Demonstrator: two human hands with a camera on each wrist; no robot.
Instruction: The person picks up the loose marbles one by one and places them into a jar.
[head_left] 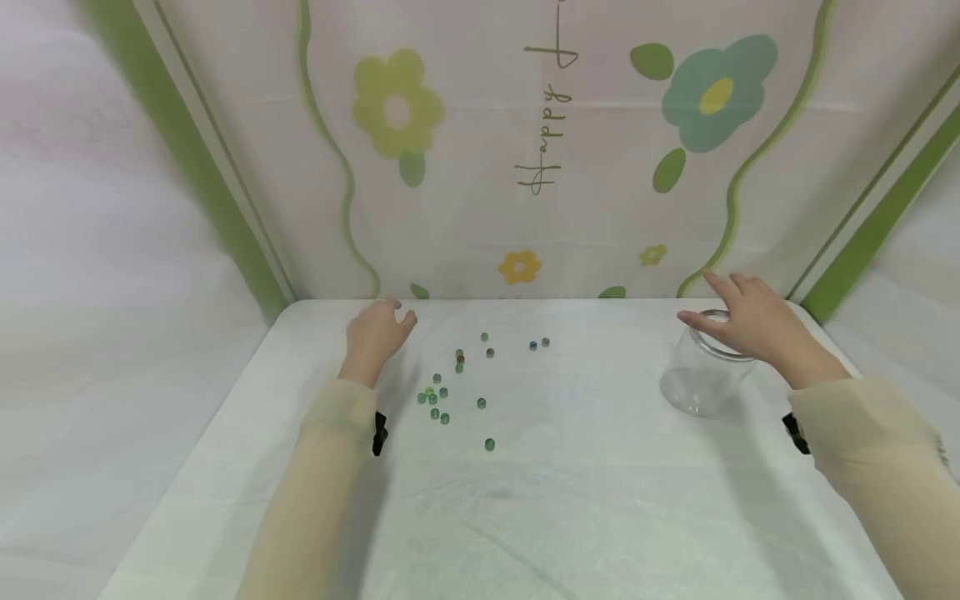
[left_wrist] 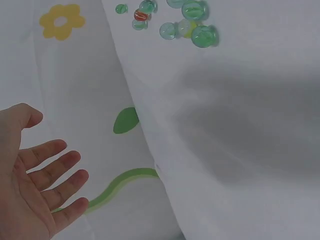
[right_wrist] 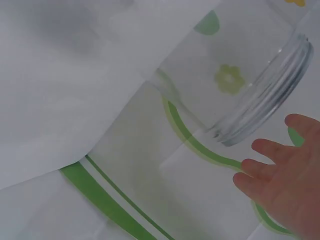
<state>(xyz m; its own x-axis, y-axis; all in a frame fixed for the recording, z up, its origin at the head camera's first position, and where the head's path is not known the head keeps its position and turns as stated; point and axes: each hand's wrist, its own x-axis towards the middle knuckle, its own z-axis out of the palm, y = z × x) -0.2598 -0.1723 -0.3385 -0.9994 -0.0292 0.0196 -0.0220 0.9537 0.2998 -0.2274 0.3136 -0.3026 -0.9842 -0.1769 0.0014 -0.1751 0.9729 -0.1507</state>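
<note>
a clear jar is standing upright at the right of the white table, its wide, ridged mouth facing up and the patterned cloth showing through its wall. the right hand is hovering over the rim, fingers and thumb spread, hiding part of the mouth from above; from the wrist side, a gap is showing between its fingertips and the glass-like rim. the left hand is hanging near the table's far edge, fingers parted and gently bent, just beside the scattered marbles.

those marbles are lying loose on the left and middle of the tabletop, well apart from the jar. i'm counting sixteen: eleven greenish, one yellow-green, two reddish-brown, one greyish-brown and one blue. several are sitting close together nearest the left forearm.

behind, a printed cloth is hanging, showing four flowers, five leaves and the word "happy" running sideways. two pale sleeves are reaching in, each with a black wrist piece showing beside its cuff.
</note>
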